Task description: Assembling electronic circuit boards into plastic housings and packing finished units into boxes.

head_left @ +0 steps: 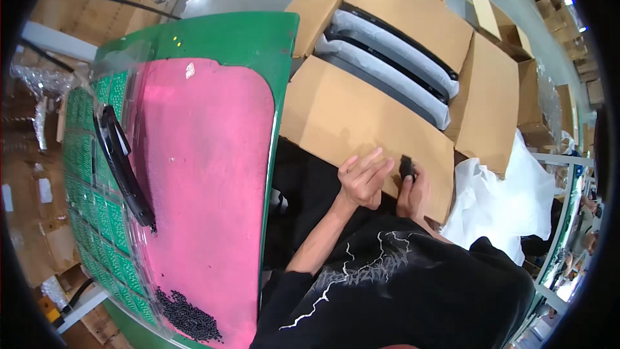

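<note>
Over the near flap of an open cardboard box (pixel 368 123), my left hand (pixel 365 181) is raised with its fingers stretched out and nothing visible in it. Close beside it on the right, my right hand (pixel 414 192) pinches a small dark black piece (pixel 406 167) between thumb and fingers; its exact kind is too small to make out. Inside the box, several long black curved parts (pixel 394 68) lie side by side with white foam wrap (pixel 387 81) between them.
To the left stands a green table with a pink mat (pixel 206 155). It bears a long black curved part (pixel 123 161), green circuit-board sheets (pixel 84 174) under clear plastic, and a pile of small black pieces (pixel 187 315). White wrapping sheets (pixel 494 200) hang right of the box.
</note>
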The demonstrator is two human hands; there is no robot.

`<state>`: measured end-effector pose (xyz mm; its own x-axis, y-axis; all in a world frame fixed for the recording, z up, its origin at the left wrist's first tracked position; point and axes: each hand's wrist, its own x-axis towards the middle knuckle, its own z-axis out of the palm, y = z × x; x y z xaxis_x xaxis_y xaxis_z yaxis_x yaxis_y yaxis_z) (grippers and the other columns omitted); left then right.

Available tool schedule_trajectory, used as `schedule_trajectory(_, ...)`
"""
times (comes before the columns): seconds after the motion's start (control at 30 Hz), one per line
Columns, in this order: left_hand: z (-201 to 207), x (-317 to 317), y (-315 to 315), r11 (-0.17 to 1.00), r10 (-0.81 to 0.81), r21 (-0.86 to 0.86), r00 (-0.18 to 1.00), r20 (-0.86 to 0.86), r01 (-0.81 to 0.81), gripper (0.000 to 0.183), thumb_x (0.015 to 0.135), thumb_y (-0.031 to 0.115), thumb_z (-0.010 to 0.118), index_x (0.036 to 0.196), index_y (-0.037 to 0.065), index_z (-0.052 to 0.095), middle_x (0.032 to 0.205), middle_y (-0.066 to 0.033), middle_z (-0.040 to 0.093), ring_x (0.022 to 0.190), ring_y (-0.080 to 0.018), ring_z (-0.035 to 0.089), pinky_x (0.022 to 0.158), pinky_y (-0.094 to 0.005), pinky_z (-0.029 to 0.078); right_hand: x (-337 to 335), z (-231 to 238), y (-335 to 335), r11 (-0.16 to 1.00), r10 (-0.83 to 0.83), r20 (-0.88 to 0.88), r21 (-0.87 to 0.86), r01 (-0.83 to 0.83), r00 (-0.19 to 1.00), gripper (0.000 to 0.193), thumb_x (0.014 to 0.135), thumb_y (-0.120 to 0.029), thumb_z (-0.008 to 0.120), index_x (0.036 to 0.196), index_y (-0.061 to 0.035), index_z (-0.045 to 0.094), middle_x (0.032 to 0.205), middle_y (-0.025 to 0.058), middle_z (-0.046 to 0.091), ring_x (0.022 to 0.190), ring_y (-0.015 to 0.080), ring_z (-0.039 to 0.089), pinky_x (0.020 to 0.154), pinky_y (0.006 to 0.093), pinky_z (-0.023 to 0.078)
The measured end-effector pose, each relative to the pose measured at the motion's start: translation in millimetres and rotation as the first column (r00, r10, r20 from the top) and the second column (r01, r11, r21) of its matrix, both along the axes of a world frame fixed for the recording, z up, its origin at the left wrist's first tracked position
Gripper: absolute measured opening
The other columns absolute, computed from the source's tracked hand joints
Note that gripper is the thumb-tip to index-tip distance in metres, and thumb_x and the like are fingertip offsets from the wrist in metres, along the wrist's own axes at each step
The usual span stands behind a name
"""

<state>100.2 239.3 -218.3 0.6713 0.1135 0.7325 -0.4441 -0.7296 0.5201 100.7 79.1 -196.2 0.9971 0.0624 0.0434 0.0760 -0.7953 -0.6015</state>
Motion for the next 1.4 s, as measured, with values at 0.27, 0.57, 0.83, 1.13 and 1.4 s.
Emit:
schedule_trajectory(0.27,-2.7,15.1,-1.2,0.997,0.068,0.045,0.982,-0.175,-0.061,0.054,0.06,0.009,0.047,0.11,0.013,0.068,0.106,0.0041,0.068,0.118,-0.0169,0.053,0.1,-0.0356,0.019,16.5,-34.1,8.4,0.992,0.081,0.314,0.066,-0.107,0.946,0.029,0.085,-0.003,0.049,0.114,0.001,0.05,0.116,0.0195,0.057,0.106,0.0372,0.055,0.095,0.0455,0.038)
schedule_trajectory(0.57,-60.8,30.7,20.4,0.976,-0.084,0.01,0.423,-0.902,0.216,0.045,0.08,0.019,0.052,0.123,0.003,0.054,0.152,-0.0107,0.024,0.138,-0.0359,0.026,0.105,-0.0605,0.027,105.0,-119.9,-3.5,0.953,0.092,0.286,-0.302,-0.002,0.954,0.035,0.084,-0.008,0.055,0.117,0.0015,0.047,0.127,0.0205,0.047,0.124,0.0363,0.038,0.102,0.0499,0.026)
schedule_trajectory(0.83,-80.7,20.8,22.4,0.959,-0.213,-0.281,0.589,-0.78,-0.026,0.035,0.085,0.019,0.048,0.111,-0.001,0.061,0.104,-0.0228,0.064,0.112,-0.0369,0.055,0.099,-0.0416,0.041,209.2,-48.6,41.9,0.59,0.807,0.213,-0.343,-0.731,0.551,0.027,0.083,-0.006,0.058,0.107,0.0033,0.051,0.122,0.0229,0.049,0.115,0.0399,0.045,0.099,0.0458,0.036)
schedule_trajectory(1.13,-13.8,-6.6,36.9,0.879,-0.386,-0.476,0.612,-0.69,0.018,0.026,0.087,0.022,0.052,0.075,0.001,0.061,0.074,-0.0181,0.063,0.074,-0.0366,0.062,0.069,-0.044,0.048,183.1,-127.2,104.2,0.419,0.901,0.15,-0.54,-0.73,0.407,0.026,0.087,-0.02,0.056,0.107,-0.0039,0.054,0.115,0.0135,0.054,0.109,0.0289,0.049,0.094,0.0407,0.035)
schedule_trajectory(1.4,-41.3,4.3,40.6,0.801,-0.322,-0.57,0.672,-0.667,-0.183,0.029,0.087,0.022,0.055,0.072,-0.003,0.056,0.07,-0.025,0.056,0.07,-0.0415,0.059,0.059,-0.0454,0.044,184.9,-135.7,112.2,0.568,0.783,0.189,-0.605,-0.558,0.593,0.026,0.089,-0.022,0.055,0.108,-0.0038,0.055,0.127,0.0174,0.045,0.116,0.0328,0.043,0.096,0.0446,0.032)
